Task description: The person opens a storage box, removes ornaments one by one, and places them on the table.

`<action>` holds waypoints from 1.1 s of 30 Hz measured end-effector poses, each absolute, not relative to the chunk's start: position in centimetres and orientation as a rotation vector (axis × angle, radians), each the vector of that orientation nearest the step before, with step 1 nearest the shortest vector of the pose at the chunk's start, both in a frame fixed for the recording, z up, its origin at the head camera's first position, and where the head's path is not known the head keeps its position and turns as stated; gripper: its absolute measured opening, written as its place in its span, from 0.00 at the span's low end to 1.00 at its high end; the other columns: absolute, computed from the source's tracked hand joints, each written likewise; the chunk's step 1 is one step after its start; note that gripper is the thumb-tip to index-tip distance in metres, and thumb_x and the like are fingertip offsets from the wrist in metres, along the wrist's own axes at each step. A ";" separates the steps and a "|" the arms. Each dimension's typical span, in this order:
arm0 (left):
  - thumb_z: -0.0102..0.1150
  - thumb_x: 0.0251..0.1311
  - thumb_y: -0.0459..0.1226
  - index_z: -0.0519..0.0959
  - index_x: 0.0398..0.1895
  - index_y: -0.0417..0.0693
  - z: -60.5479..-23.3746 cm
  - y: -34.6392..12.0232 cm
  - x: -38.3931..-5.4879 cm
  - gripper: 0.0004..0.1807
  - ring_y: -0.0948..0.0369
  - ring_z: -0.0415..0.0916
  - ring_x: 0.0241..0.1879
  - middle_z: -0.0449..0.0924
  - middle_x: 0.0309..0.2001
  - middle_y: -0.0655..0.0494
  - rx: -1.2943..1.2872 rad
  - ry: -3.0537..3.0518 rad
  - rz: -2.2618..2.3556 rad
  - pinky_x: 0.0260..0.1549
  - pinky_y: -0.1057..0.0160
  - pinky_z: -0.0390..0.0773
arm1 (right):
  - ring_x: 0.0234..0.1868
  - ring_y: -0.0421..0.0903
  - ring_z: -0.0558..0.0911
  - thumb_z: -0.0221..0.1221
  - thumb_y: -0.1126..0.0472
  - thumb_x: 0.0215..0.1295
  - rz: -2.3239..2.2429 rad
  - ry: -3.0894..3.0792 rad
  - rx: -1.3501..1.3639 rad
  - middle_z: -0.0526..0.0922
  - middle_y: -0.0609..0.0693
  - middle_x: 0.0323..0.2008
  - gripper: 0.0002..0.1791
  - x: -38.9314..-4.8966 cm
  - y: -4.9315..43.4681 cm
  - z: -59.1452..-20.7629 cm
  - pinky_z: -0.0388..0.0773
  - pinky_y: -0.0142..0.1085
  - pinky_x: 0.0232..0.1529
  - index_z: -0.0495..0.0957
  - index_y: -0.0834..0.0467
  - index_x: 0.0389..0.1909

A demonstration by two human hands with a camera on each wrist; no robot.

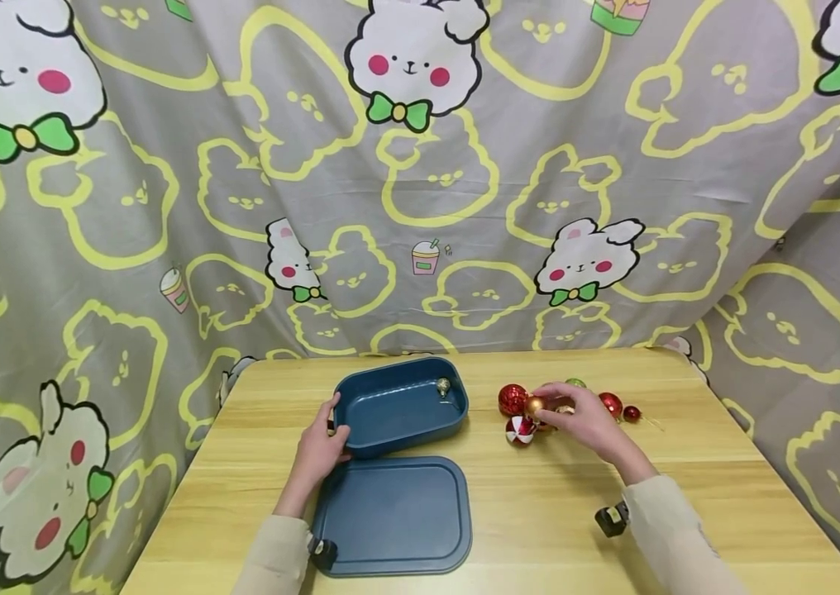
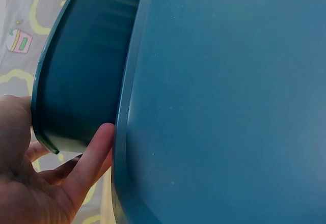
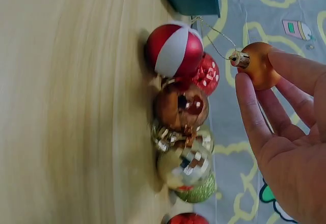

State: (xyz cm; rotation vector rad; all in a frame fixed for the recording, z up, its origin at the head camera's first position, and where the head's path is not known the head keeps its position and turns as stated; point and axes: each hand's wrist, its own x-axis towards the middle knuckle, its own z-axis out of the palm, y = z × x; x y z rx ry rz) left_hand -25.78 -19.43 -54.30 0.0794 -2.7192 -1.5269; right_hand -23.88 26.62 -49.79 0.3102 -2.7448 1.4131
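My left hand (image 1: 322, 442) grips the left end of a dark blue plastic box (image 1: 401, 431); in the left wrist view its fingers (image 2: 91, 158) lie against the box wall (image 2: 81, 71). A small gold ornament (image 1: 444, 387) lies inside at the right end. My right hand (image 1: 576, 413) pinches a matte orange-gold Christmas ball (image 3: 262, 66) between thumb and fingers, raised above the other ornaments. Its gold cap and string loop show in the right wrist view. Close by are a red-and-white striped ball (image 3: 174, 51), a shiny copper ball (image 3: 181, 107) and a faceted pale gold ball (image 3: 184, 165).
The box's flat blue lid (image 1: 393, 516) lies on the wooden table (image 1: 539, 512) in front of the box. A red ball (image 1: 513, 400) sits left of the right hand; another red ball (image 1: 609, 403) and a small dark red one (image 1: 632, 414) lie beyond it. A patterned curtain (image 1: 450, 248) hangs behind.
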 end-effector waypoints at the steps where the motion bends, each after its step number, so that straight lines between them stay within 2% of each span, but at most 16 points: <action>1: 0.54 0.72 0.35 0.58 0.82 0.57 -54.3 -19.4 -25.7 0.37 0.57 0.83 0.27 0.75 0.49 0.35 0.080 -2.719 -1.526 0.29 0.59 0.89 | 0.55 0.56 0.83 0.68 0.56 0.68 1.410 -2.743 0.310 0.83 0.58 0.59 0.21 -23.8 26.9 -49.9 0.81 0.38 0.50 0.83 0.58 0.59; 7: 0.54 0.73 0.35 0.57 0.82 0.57 -54.3 -19.5 -25.7 0.37 0.57 0.82 0.28 0.74 0.49 0.35 0.077 -2.727 -1.525 0.31 0.60 0.89 | 0.58 0.58 0.82 0.68 0.54 0.68 1.406 -2.739 0.264 0.83 0.59 0.60 0.23 -23.3 28.7 -50.2 0.80 0.42 0.54 0.82 0.57 0.61; 12: 0.54 0.73 0.35 0.57 0.82 0.57 -54.4 -19.6 -25.6 0.37 0.57 0.81 0.28 0.74 0.49 0.36 0.076 -2.722 -1.533 0.31 0.59 0.89 | 0.58 0.60 0.82 0.68 0.55 0.69 1.426 -2.744 0.217 0.82 0.61 0.60 0.22 -22.8 30.3 -50.6 0.80 0.39 0.52 0.81 0.59 0.61; 14: 0.53 0.73 0.35 0.57 0.82 0.57 -54.4 -19.6 -25.6 0.37 0.57 0.81 0.28 0.74 0.49 0.36 0.074 -2.723 -1.534 0.31 0.59 0.89 | 0.57 0.59 0.83 0.67 0.55 0.69 1.438 -2.745 0.200 0.83 0.61 0.59 0.23 -22.6 30.8 -50.7 0.79 0.36 0.52 0.80 0.60 0.61; 17: 0.53 0.73 0.35 0.57 0.82 0.57 -54.4 -19.6 -25.5 0.36 0.57 0.81 0.28 0.74 0.49 0.35 0.077 -2.721 -1.540 0.31 0.58 0.89 | 0.55 0.55 0.85 0.68 0.54 0.68 1.449 -2.749 0.174 0.85 0.60 0.57 0.24 -22.3 31.4 -50.8 0.79 0.37 0.53 0.80 0.60 0.62; 20: 0.54 0.73 0.35 0.57 0.82 0.57 -54.3 -19.5 -25.5 0.36 0.56 0.81 0.29 0.74 0.49 0.35 0.077 -2.718 -1.544 0.32 0.58 0.89 | 0.53 0.51 0.85 0.68 0.54 0.68 1.418 -2.763 0.152 0.86 0.59 0.54 0.25 -22.0 32.0 -50.9 0.80 0.45 0.55 0.80 0.60 0.62; 26: 0.54 0.73 0.36 0.57 0.82 0.58 -54.3 -19.4 -25.5 0.36 0.56 0.82 0.28 0.74 0.49 0.36 0.078 -2.715 -1.543 0.32 0.58 0.89 | 0.55 0.57 0.84 0.68 0.55 0.68 1.366 -2.774 0.122 0.85 0.61 0.55 0.25 -21.6 33.1 -51.5 0.78 0.59 0.60 0.79 0.62 0.62; 33: 0.54 0.73 0.36 0.57 0.82 0.58 -54.3 -19.5 -25.5 0.36 0.57 0.81 0.28 0.74 0.49 0.36 0.080 -2.719 -1.535 0.32 0.59 0.89 | 0.56 0.60 0.83 0.67 0.54 0.69 1.354 -2.788 0.086 0.85 0.62 0.55 0.26 -21.5 33.9 -52.5 0.74 0.65 0.60 0.78 0.63 0.63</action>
